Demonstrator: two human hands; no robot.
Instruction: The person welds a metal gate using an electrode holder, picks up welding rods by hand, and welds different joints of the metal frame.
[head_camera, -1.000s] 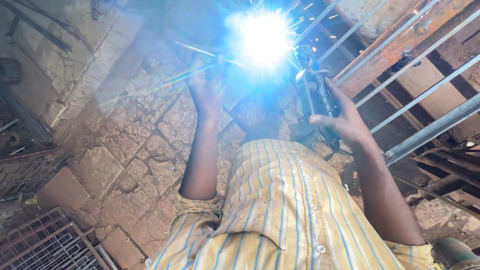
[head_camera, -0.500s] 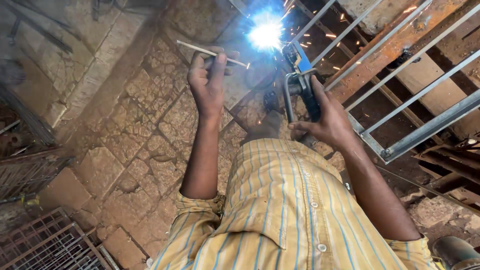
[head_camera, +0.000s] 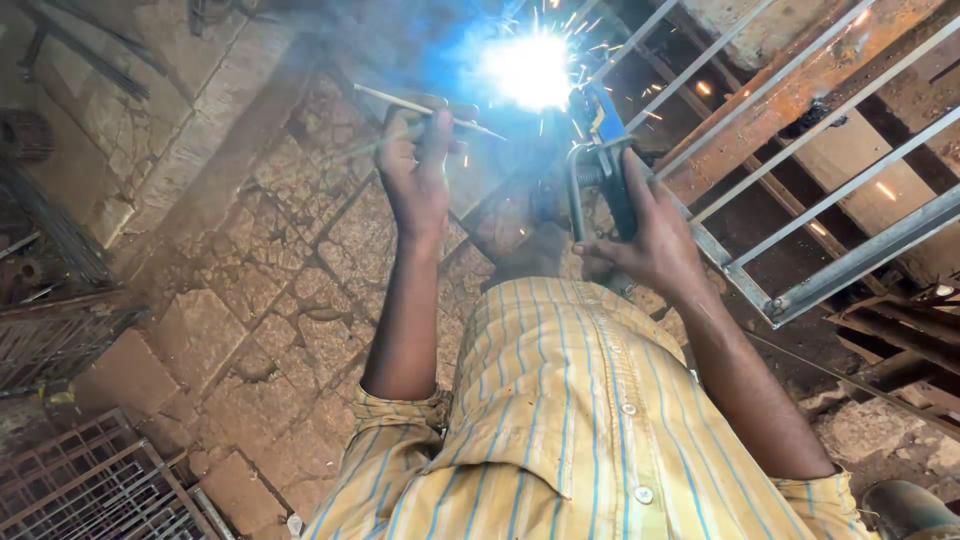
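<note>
Fingers of my left hand (head_camera: 418, 170) pinch a thin rod (head_camera: 430, 112); my right hand (head_camera: 640, 235) grips the blue electrode holder (head_camera: 605, 165). Arc (head_camera: 525, 70) burning on the grille (head_camera: 800, 240): weld underway, I judge, unfinished.

Both my bare arms reach forward, each hand closed in a grip.

My left hand (head_camera: 418, 170) is raised with the forearm nearly straight out from the rolled yellow striped sleeve, wrist level, thumb and fingers (head_camera: 436, 125) pinched together at the top. My right hand (head_camera: 640, 235) sits a little lower and off to the side, elbow bent outward, fingers curled tight and knuckles turned away from me. The two hands are apart, not touching.
</note>
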